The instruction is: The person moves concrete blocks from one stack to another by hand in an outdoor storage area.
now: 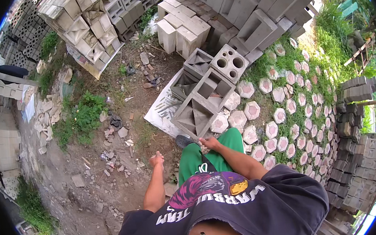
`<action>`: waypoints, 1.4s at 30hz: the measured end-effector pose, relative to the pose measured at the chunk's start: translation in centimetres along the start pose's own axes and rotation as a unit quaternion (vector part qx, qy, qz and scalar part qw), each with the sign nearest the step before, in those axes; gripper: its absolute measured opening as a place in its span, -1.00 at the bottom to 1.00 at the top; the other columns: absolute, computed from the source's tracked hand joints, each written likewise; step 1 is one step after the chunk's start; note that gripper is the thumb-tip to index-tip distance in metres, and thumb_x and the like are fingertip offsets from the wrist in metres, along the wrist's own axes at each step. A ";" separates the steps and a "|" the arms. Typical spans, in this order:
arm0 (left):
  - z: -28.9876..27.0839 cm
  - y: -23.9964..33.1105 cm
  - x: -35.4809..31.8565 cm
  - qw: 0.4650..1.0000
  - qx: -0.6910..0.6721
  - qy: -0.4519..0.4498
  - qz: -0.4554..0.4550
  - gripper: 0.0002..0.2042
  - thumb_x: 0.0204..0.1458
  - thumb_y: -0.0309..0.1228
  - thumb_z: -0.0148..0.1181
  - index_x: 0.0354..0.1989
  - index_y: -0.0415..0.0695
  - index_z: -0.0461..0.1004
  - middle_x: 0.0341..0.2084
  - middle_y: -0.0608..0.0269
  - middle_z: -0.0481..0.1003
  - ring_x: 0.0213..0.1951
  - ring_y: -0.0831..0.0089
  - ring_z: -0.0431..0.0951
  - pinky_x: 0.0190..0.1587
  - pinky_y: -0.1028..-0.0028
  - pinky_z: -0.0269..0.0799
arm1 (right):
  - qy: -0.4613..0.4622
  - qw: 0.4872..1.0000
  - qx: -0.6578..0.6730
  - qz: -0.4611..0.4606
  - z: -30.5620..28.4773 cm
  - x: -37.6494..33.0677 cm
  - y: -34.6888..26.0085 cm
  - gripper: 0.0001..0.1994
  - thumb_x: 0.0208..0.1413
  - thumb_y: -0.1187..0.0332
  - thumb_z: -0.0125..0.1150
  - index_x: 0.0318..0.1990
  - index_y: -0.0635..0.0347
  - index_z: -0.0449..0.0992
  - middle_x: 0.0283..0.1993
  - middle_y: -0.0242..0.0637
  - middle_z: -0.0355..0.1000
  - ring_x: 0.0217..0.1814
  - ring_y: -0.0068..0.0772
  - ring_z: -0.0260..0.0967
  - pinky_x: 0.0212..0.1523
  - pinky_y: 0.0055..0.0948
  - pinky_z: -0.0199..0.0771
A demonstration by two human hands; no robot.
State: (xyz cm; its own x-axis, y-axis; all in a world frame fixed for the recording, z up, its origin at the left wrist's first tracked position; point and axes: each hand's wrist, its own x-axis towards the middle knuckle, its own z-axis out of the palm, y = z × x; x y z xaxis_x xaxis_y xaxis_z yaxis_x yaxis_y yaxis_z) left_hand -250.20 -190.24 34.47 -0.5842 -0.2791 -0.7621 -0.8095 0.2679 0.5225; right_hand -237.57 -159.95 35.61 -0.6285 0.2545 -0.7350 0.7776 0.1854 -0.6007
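Note:
I stand on bare dirt, looking down at my dark shirt and green trousers. My left hand [157, 158] hangs in front of me over the dirt, fingers curled loosely, holding nothing that I can see. My right hand [210, 143] reaches forward and touches the near corner of a grey concrete ventilation block [195, 116] with a diamond-shaped recess. That block lies flat on a white sheet [164, 109] with other similar blocks [214, 86] beside it. A block with three round holes [229, 62] rests just behind them.
Tall stacks of grey hollow blocks [250, 9] rise ahead, more decorative blocks [86, 23] are piled at the upper left. Hexagonal pavers [281, 109] set in grass run to the right. Rubble and broken pieces [110, 151] litter the dirt on the left.

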 end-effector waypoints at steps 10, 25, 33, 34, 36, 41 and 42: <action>1.2 -1.5 -7.1 0.996 0.080 -0.028 0.033 -0.37 0.17 0.08 -0.37 -0.19 -0.27 0.50 -0.60 0.17 0.46 -0.74 0.50 0.26 -0.73 0.50 0.14 | 0.138 0.978 0.149 -0.055 -13.0 -3.8 5.8 -0.52 0.13 -0.07 0.02 -0.49 0.20 0.55 -0.55 -0.28 0.47 -0.45 -0.42 0.43 -0.30 -0.39 0.42; 43.9 6.7 -38.7 0.681 0.401 -0.514 0.334 -0.44 0.23 0.02 -0.30 -0.01 -0.22 0.47 -0.44 0.34 0.47 -0.49 0.59 0.42 -0.44 0.57 0.36 | 0.446 0.802 0.396 0.048 -31.6 -21.7 23.6 -0.51 -0.08 -0.12 0.16 -0.56 0.21 0.59 -0.57 -0.20 0.50 -0.46 -0.24 0.49 -0.30 -0.31 0.44; 54.1 4.5 -51.1 0.562 0.398 -0.622 0.373 -0.75 0.06 -0.27 0.23 -0.22 -0.22 0.56 -0.55 0.39 0.46 -0.54 0.69 0.33 -0.48 0.64 0.24 | 0.554 0.692 0.459 0.061 -32.9 -25.4 25.8 -0.56 0.08 -0.02 0.05 -0.48 0.22 0.55 -0.50 -0.20 0.51 -0.42 -0.23 0.46 -0.28 -0.31 0.42; 55.2 3.9 -51.8 0.557 0.391 -0.636 0.364 -0.76 0.03 -0.30 0.26 -0.23 -0.21 0.55 -0.54 0.39 0.46 -0.53 0.70 0.34 -0.47 0.65 0.26 | 0.580 0.668 0.461 0.071 -32.9 -25.5 26.6 -0.58 0.08 0.01 0.05 -0.45 0.23 0.54 -0.49 -0.18 0.50 -0.41 -0.21 0.45 -0.28 -0.30 0.42; 58.1 3.2 -51.7 0.510 0.405 -0.661 0.371 -0.81 -0.01 -0.36 0.29 -0.27 -0.17 0.51 -0.54 0.41 0.47 -0.50 0.70 0.37 -0.45 0.65 0.29 | 0.593 0.635 0.483 0.109 -33.4 -25.4 27.7 -0.68 0.03 0.10 0.16 -0.40 0.23 0.52 -0.45 -0.21 0.50 -0.41 -0.28 0.44 -0.30 -0.34 0.42; 64.8 3.7 -55.2 0.398 0.474 -0.718 0.319 -0.79 -0.11 -0.48 0.36 -0.54 -0.12 0.36 -0.62 0.50 0.34 -0.57 0.75 0.24 -0.52 0.67 0.13 | 0.704 0.469 0.520 0.121 -35.1 -25.7 27.2 -0.73 -0.09 0.20 0.34 -0.41 0.20 0.46 -0.47 -0.35 0.45 -0.41 -0.52 0.38 -0.34 -0.46 0.39; 65.2 4.1 -57.5 0.359 0.494 -0.716 0.338 -0.76 -0.10 -0.46 0.35 -0.57 -0.07 0.32 -0.67 0.51 0.31 -0.62 0.75 0.20 -0.56 0.68 0.07 | 0.723 0.426 0.526 0.140 -35.2 -26.0 26.6 -0.71 -0.10 0.17 0.35 -0.43 0.20 0.44 -0.48 -0.36 0.43 -0.43 -0.54 0.36 -0.34 -0.47 0.39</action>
State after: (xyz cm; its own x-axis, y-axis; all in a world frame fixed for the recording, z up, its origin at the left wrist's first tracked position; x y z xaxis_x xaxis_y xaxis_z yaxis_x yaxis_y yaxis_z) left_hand -216.07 -112.94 55.50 0.5732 0.7292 -0.3738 0.3188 0.2218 0.9215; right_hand -199.96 -128.26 49.82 0.7440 0.5868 -0.3197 -0.0974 -0.3781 -0.9206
